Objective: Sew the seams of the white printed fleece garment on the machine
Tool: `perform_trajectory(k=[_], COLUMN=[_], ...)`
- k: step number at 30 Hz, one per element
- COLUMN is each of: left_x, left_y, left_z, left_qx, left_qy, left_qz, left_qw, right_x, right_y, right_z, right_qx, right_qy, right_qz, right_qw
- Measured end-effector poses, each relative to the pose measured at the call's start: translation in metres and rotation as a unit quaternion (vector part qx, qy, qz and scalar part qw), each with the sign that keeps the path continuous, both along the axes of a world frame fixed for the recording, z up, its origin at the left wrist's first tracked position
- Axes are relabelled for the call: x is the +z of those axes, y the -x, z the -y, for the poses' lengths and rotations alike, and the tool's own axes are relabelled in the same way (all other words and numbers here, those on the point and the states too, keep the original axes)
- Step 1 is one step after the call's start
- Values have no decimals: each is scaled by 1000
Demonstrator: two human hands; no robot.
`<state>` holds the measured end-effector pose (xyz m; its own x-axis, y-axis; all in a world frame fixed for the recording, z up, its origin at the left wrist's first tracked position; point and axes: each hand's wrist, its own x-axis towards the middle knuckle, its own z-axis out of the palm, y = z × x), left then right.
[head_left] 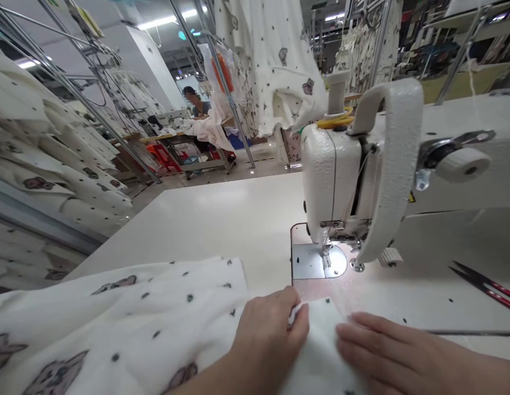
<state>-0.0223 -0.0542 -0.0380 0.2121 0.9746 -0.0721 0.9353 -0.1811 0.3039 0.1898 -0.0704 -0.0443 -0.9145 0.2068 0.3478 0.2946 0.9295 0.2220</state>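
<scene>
White fabric (pixel 189 299) with dark dots and grey-brown animal prints spreads over the left front of the sewing table. My left hand (pixel 271 329) pinches a folded edge of it between thumb and fingers. Just right of that, my right hand (pixel 395 351) lies with fingers stretched out, touching the right edge of the cloth. Beyond both hands stands a white sewing machine (pixel 333 175). Its lit presser foot (pixel 328 258) and metal needle plate (pixel 308 260) lie a short way past the fabric's far edge.
Thread snips (pixel 485 285) with red handles rest on the table at the right. Printed garments (pixel 45 142) hang from metal rails at left, and another printed garment (pixel 283 66) hangs behind the machine. A person (pixel 195 101) sits at another sewing station in the background.
</scene>
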Motion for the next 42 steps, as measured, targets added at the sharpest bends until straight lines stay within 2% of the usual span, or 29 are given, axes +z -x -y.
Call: perform_trajectory(k=[3, 8, 11, 14, 17, 20, 23, 26, 29, 32, 34, 36, 42], left_x=[-5, -9, -7, -15, -32, -41, -31, -9, 9, 12, 8, 1, -21], left_y=[0, 0, 1, 6, 13, 17, 16, 13, 12, 11, 11, 11, 13], left_z=[1, 4, 7, 14, 18, 10, -9, -28, -41, -50, -58, -67, -79], left_qx=[-22, -72, -151, -270, -310, -332, -352, -373, -389, -402, -425, -454, -499], left_qy=[-43, -149, -290, -353, -369, -360, -311, -263, -203, -190, -217, -251, -350], left_qz=[-14, -32, -32, -21, 12, 66, 91, 88, 50, 39, 60, 83, 62], left_qw=[999, 986, 944, 896, 876, 869, 878, 885, 897, 895, 877, 851, 790], right_x=[0, -1, -16, -27, -18, 6, 28, 33, 18, -9, -25, -35, -50], right_y=[1, 1, 4, 8, 9, 6, 2, 0, 3, 11, 15, 17, 20], right_z=[-3, -18, -25, -27, -27, -29, -34, -41, -49, -55, -56, -56, -57], right_qx=[-13, 34, 65, 77, 65, 42, -5, -46, -52, -50, -64, -86, -103], right_qy=[9, 21, 70, 106, 94, 104, 109, 90, 63, 17, 14, 12, -43], right_qz=[-17, -50, -131, -187, -196, -115, -79, -95, -144, -273, -300, -283, -315], right_qw=[1000, 998, 987, 974, 974, 987, 991, 990, 986, 960, 952, 955, 943])
